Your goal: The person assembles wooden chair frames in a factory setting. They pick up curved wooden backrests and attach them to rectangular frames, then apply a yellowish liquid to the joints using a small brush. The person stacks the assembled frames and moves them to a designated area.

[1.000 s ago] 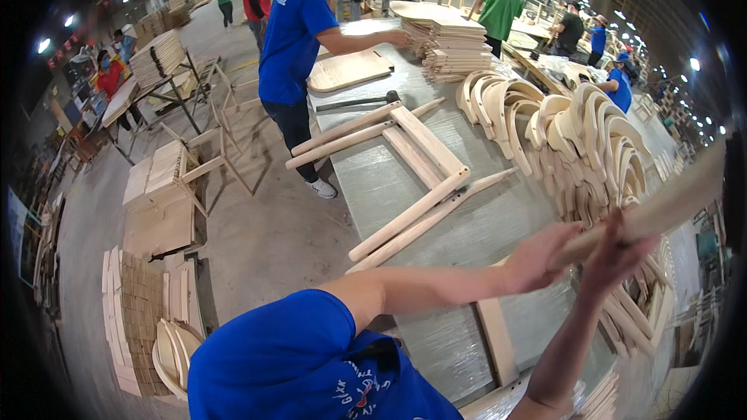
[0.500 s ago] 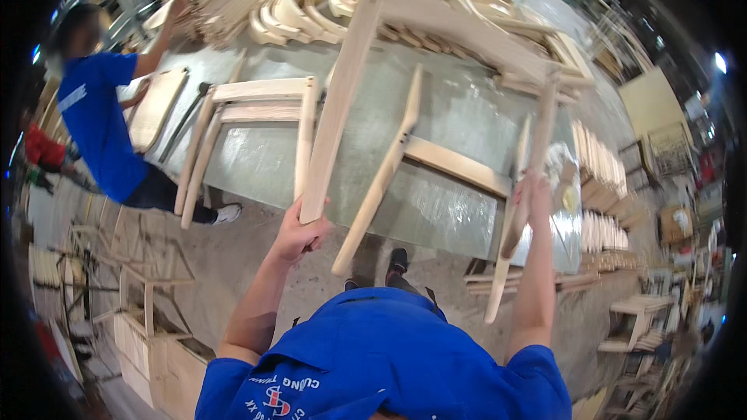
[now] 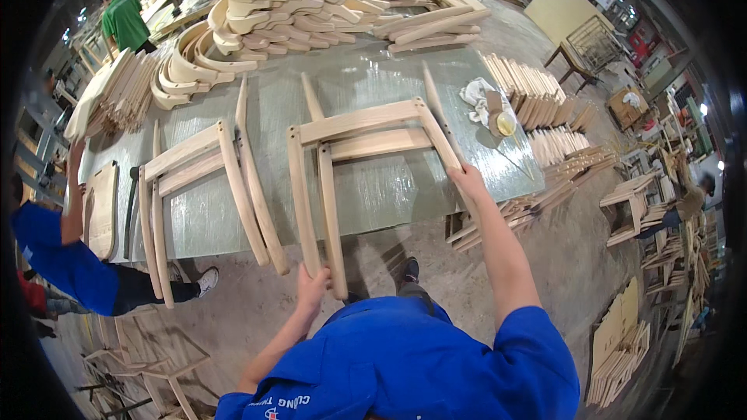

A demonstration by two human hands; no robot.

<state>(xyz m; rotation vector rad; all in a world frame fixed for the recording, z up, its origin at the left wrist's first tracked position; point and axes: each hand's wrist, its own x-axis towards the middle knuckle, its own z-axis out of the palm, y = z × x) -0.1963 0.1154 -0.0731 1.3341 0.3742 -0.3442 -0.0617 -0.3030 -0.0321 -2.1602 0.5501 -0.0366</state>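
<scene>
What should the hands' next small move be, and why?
Probably settle the upper wooden frame level before letting go: the left hand and right hand each grip one leg, and it overlaps another frame on the table; contact is hard to tell.

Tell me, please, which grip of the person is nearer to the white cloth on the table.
Right. The right grip, on the wooden frame's right leg, is just nearside of the white cloth. The left grip, low on the left leg, is farther away leftward.
</scene>
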